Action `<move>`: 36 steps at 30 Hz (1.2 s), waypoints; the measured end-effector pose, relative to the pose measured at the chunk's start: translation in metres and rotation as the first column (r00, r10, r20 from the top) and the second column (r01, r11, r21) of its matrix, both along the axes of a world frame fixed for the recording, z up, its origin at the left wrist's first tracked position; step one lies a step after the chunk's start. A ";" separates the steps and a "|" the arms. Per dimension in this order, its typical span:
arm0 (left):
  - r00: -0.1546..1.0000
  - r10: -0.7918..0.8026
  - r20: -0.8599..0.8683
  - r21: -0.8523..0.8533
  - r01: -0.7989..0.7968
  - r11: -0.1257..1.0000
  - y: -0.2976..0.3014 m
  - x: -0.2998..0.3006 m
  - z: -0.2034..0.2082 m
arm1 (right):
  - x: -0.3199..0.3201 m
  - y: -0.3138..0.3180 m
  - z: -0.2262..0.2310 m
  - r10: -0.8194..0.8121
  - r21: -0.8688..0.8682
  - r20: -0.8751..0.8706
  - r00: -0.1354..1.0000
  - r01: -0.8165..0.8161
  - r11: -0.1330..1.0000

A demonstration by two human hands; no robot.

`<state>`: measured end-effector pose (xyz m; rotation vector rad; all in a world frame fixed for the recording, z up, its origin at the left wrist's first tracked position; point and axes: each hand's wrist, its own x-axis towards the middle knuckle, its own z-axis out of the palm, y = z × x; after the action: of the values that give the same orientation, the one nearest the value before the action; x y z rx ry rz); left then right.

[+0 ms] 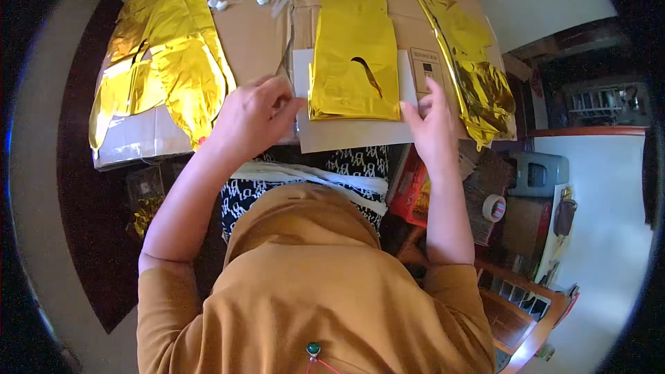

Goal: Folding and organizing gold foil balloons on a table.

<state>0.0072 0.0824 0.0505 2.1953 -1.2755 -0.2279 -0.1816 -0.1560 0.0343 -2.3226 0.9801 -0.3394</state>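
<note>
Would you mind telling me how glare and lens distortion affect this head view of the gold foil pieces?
In the head view, strong glare flares off the crinkled gold foil pile at left; the middle foil piece between the left hand and right hand reads clearly; fisheye bending curves the cardboard edges, and the rim falls dark.

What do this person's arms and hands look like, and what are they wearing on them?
Both hands, the left hand and the right hand, are bare: no gloves, and no rings or watch that I can make out. The forearms are uncovered too. Mustard-brown cloth sleeves end about the elbows, matching the mustard-brown garment over the shoulders.
</note>
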 end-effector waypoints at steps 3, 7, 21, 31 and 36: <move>0.941 -0.172 0.293 -0.176 0.229 0.957 -0.013 0.018 -0.008 | -0.004 0.008 0.001 0.190 -0.507 0.053 0.980 -0.137 0.851; 0.898 -0.286 0.333 -0.200 0.364 0.910 -0.028 0.036 -0.023 | 0.010 0.045 -0.006 0.390 -0.418 0.094 0.916 -0.319 0.851; 0.818 -0.410 0.404 -0.143 0.499 0.854 -0.027 0.048 -0.036 | 0.008 0.060 -0.015 0.466 -0.398 0.101 0.879 -0.394 0.829; 0.888 -0.286 0.359 -0.202 0.373 0.905 -0.008 -0.007 -0.029 | -0.009 -0.014 -0.015 0.174 0.330 0.150 0.973 -0.215 0.919; 0.911 -0.288 0.296 -0.194 0.353 0.915 -0.006 -0.007 -0.043 | 0.005 -0.024 0.013 0.122 0.605 -0.019 0.992 -0.086 0.792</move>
<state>0.0004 0.0761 0.0077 1.8390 -1.7173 0.0959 -0.1769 -0.1802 0.0476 -1.7869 0.8262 0.0883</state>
